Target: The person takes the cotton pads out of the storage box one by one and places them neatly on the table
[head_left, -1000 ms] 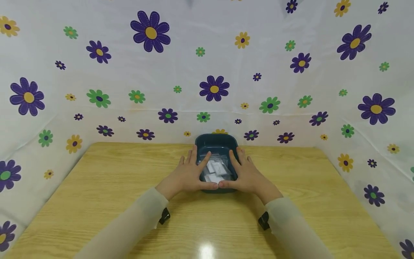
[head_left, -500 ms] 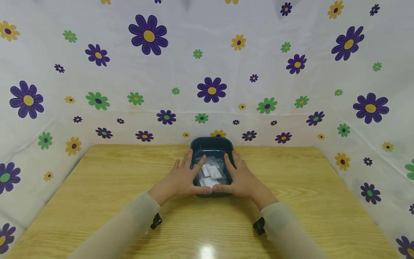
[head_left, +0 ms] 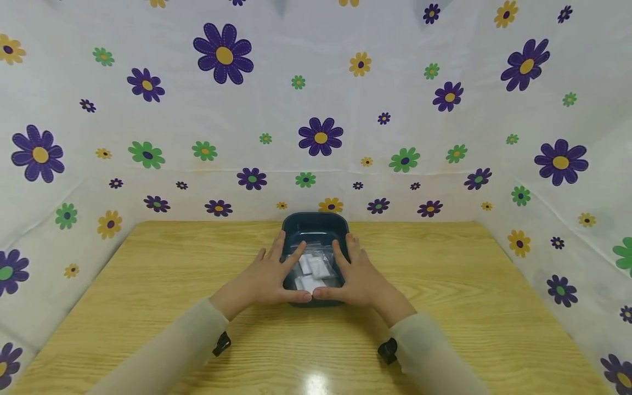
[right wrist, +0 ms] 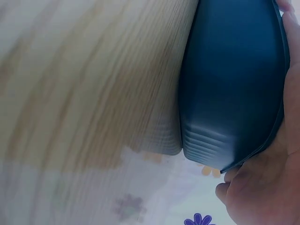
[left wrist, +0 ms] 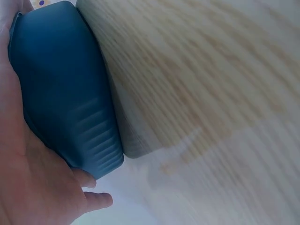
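A dark blue plastic bin [head_left: 316,218] rests on the wooden table near its back edge. Inside lie several clear plastic bags [head_left: 320,267] with white contents. My left hand [head_left: 264,280] lies along the bin's left side, and my right hand [head_left: 362,280] along its right side. Straight, spread fingers press the side walls from both sides. Both index fingers reach over the inside, and the thumbs nearly meet tip to tip over the near rim. In the left wrist view the palm is against the rim above the ribbed wall [left wrist: 93,136]; the right wrist view mirrors this.
The wooden table [head_left: 173,274] has a bright light reflection near its front. A white cloth with printed flowers [head_left: 276,99] stands behind the table and along both sides. Black wrist straps [head_left: 387,351] show below the sleeves.
The bin and both hands have shifted a little left and toward me together. The hands keep their places at the sides. The head view has also moved slightly.
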`<action>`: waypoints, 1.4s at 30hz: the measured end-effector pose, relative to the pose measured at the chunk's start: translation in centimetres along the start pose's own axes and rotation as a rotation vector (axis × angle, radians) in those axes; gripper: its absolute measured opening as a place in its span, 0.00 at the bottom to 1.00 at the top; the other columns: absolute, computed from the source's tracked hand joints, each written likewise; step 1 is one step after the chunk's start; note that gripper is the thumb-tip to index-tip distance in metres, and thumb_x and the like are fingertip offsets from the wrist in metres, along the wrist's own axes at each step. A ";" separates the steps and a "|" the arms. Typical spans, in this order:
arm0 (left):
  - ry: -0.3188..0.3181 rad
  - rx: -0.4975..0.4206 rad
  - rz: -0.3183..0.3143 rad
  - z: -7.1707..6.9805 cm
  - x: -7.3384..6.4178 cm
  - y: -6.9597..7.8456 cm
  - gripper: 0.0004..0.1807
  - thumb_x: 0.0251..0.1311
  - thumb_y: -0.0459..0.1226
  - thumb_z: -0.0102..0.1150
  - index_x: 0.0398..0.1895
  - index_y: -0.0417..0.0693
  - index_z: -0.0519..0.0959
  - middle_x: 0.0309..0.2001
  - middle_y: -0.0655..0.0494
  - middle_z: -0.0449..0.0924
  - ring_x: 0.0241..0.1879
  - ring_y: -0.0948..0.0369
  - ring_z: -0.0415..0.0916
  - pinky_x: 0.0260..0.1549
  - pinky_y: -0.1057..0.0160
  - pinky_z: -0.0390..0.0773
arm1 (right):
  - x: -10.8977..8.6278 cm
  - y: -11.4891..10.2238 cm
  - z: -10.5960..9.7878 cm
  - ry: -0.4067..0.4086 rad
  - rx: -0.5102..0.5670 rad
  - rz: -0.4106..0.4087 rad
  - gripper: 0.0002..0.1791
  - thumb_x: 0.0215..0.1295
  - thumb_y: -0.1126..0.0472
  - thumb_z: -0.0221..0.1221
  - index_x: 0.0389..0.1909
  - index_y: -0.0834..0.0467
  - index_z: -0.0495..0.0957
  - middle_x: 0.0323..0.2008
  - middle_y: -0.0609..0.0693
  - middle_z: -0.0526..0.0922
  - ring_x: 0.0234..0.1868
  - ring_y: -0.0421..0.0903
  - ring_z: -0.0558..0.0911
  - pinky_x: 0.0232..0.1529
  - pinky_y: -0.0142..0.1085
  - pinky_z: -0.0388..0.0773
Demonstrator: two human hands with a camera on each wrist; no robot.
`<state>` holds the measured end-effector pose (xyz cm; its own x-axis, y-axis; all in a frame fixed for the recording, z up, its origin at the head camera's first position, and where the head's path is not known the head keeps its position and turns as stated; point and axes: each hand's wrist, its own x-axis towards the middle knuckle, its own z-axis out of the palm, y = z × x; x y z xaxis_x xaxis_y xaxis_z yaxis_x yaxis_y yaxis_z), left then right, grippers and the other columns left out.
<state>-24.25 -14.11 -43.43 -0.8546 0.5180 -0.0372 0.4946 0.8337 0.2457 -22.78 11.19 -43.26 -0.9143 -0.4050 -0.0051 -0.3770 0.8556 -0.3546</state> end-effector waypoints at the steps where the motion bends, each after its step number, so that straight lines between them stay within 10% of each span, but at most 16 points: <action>1: 0.000 -0.001 0.004 0.0 -0.1 -0.1 0.63 0.47 0.80 0.48 0.81 0.64 0.39 0.78 0.33 0.24 0.74 0.34 0.50 0.71 0.32 0.47 | 0.0 -0.1 0.0 -0.002 0.001 0.003 0.69 0.46 0.15 0.54 0.81 0.51 0.40 0.80 0.60 0.29 0.78 0.67 0.38 0.70 0.64 0.57; 23: 0.015 0.048 0.014 -0.5 -2.9 -1.5 0.63 0.47 0.79 0.49 0.82 0.60 0.43 0.79 0.34 0.30 0.74 0.32 0.49 0.68 0.28 0.47 | -0.8 -2.8 1.0 -0.005 0.058 -0.024 0.67 0.49 0.17 0.54 0.81 0.53 0.42 0.79 0.62 0.30 0.77 0.70 0.41 0.68 0.64 0.61; 32: -0.040 0.081 -0.027 -1.8 -3.8 -1.3 0.66 0.41 0.82 0.50 0.81 0.60 0.46 0.80 0.36 0.30 0.77 0.34 0.32 0.69 0.29 0.47 | -1.2 -3.7 1.1 -0.019 0.173 -0.012 0.65 0.51 0.21 0.59 0.81 0.50 0.40 0.79 0.62 0.29 0.75 0.75 0.41 0.66 0.69 0.60; 42: -0.072 0.010 -0.035 -1.7 -3.6 -1.1 0.66 0.42 0.79 0.55 0.81 0.60 0.46 0.79 0.35 0.27 0.76 0.31 0.36 0.67 0.27 0.49 | -0.2 -4.9 -1.0 0.125 0.434 -0.031 0.47 0.64 0.33 0.59 0.78 0.47 0.55 0.80 0.57 0.46 0.78 0.62 0.49 0.68 0.68 0.57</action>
<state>-21.98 -17.24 -41.90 -0.8579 0.5006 -0.1157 0.4664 0.8532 0.2335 -20.84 7.38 -40.60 -0.9245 -0.3635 0.1150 -0.3318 0.6185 -0.7124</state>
